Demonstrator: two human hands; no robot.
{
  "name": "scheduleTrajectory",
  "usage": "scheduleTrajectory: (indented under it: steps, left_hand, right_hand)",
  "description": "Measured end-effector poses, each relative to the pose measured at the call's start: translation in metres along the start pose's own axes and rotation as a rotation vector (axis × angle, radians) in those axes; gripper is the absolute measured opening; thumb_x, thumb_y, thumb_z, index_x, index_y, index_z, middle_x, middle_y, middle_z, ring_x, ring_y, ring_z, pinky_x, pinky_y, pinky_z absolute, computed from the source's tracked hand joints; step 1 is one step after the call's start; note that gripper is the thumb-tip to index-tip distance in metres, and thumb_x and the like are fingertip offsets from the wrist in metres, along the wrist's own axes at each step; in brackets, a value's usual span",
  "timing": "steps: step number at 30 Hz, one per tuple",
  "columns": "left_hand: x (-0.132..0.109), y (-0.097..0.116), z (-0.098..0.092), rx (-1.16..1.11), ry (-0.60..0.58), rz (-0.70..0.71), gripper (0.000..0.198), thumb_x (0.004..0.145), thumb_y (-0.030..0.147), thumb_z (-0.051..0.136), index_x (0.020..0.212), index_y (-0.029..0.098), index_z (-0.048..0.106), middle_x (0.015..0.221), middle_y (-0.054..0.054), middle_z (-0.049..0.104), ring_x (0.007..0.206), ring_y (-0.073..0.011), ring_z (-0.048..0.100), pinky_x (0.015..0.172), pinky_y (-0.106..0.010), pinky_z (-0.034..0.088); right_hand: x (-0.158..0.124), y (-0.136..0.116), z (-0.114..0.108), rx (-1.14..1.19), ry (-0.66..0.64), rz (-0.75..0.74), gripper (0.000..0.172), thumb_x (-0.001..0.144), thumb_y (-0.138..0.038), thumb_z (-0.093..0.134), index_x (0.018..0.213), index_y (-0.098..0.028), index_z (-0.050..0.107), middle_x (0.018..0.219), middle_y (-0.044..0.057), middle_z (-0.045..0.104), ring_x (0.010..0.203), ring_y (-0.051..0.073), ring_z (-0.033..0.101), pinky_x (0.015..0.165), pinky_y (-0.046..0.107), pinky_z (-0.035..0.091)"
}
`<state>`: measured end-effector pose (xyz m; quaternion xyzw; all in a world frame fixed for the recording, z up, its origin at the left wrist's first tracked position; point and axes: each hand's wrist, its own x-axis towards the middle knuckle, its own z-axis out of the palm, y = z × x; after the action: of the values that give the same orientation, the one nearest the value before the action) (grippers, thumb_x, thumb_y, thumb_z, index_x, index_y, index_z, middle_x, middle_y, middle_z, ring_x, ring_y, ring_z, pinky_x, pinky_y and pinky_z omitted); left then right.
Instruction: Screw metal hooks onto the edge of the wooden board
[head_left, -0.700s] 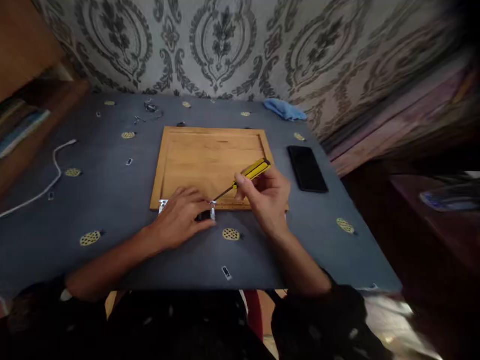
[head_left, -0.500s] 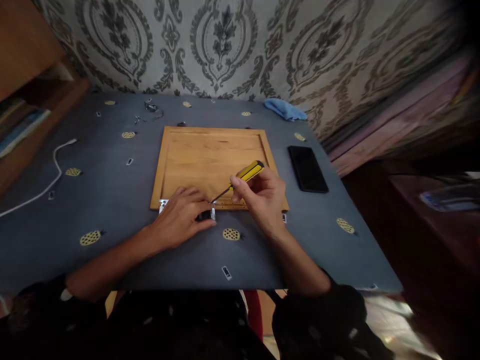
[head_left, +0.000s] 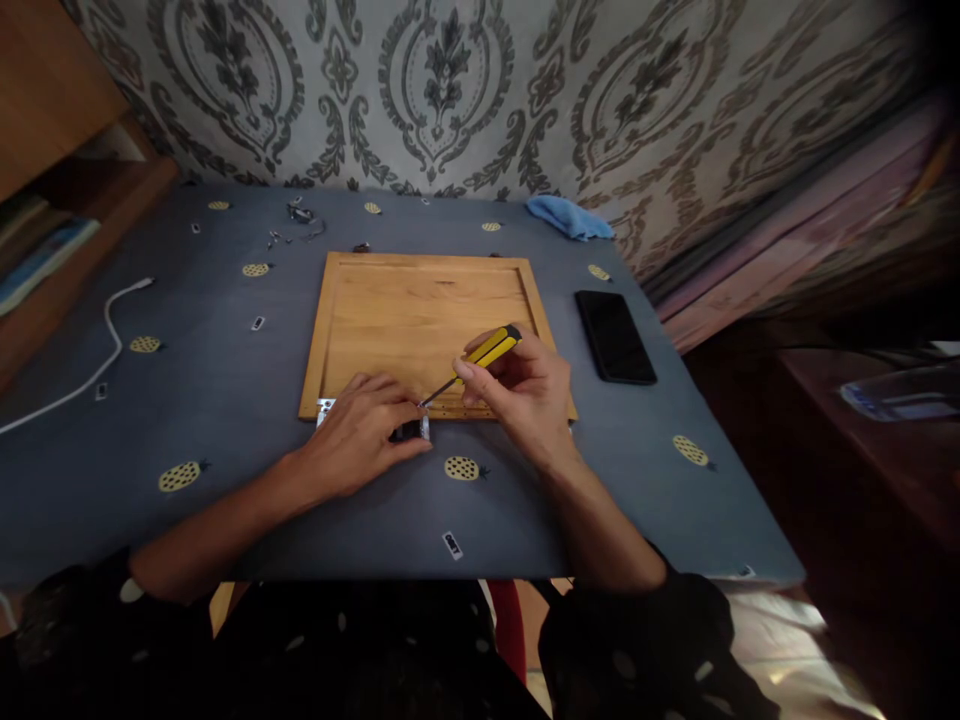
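Observation:
A framed wooden panel (head_left: 420, 300) lies flat on the table. Along its near edge sits a silver metal fitting with a black part (head_left: 407, 431), largely covered by my left hand (head_left: 365, 425). The fingers of that hand rest over the fitting and the thumb lies along its near side, holding it against the panel. My right hand (head_left: 525, 395) grips the yellow-and-black handle of a screwdriver (head_left: 487, 352). Its slanted shaft points down and left, and the tip meets the fitting by my left fingertips. Any screw under the tip is too small to make out.
A black phone (head_left: 616, 337) lies to the right of the panel, and a blue cloth (head_left: 571, 217) at the back right. Small metal parts (head_left: 301, 214) are scattered at the back left. A white cable (head_left: 116, 340) curves over the left side, near a wooden shelf (head_left: 90, 210).
The screwdriver handle and my right fingers have shifted slightly left and down, with the tip staying at the fitting. My left hand keeps its place.

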<state>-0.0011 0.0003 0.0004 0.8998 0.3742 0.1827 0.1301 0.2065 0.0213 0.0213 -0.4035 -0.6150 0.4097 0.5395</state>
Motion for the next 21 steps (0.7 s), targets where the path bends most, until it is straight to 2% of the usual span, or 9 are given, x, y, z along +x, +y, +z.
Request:
scheduleTrajectory:
  steps: [5, 13, 21]
  left_hand:
    - [0.0003, -0.0004, -0.0002, 0.009, 0.024, 0.025, 0.026, 0.091, 0.041, 0.073, 0.106, 0.019, 0.073, 0.104, -0.005, 0.075, 0.100, -0.0243, 0.065, 0.086, -0.039, 0.045]
    - [0.0004, 0.0000, 0.0002, 0.020, 0.024, 0.021, 0.026, 0.090, 0.040, 0.074, 0.105, 0.019, 0.074, 0.106, -0.006, 0.076, 0.099, -0.0245, 0.066, 0.085, -0.040, 0.047]
    - [0.0003, 0.0000, 0.0004, 0.005, 0.022, 0.016, 0.027, 0.090, 0.040, 0.074, 0.104, 0.018, 0.074, 0.102, -0.006, 0.076, 0.099, -0.0249, 0.065, 0.085, -0.040, 0.046]
  right_hand:
    - [0.0032, -0.0062, -0.0075, 0.086, -0.155, 0.088, 0.028, 0.078, -0.044, 0.082, 0.086, -0.021, 0.069, 0.081, -0.003, 0.067, 0.056, 0.007, 0.062, 0.057, 0.024, 0.056]
    - [0.0019, -0.0049, -0.0051, 0.121, -0.116, 0.136, 0.034, 0.073, -0.044, 0.087, 0.081, -0.021, 0.063, 0.084, -0.001, 0.071, 0.050, 0.007, 0.058, 0.047, 0.024, 0.054]
    - [0.0032, -0.0086, -0.0106, 0.129, -0.207, 0.124, 0.032, 0.079, -0.048, 0.081, 0.092, -0.020, 0.070, 0.088, 0.000, 0.072, 0.056, 0.008, 0.063, 0.060, 0.027, 0.059]
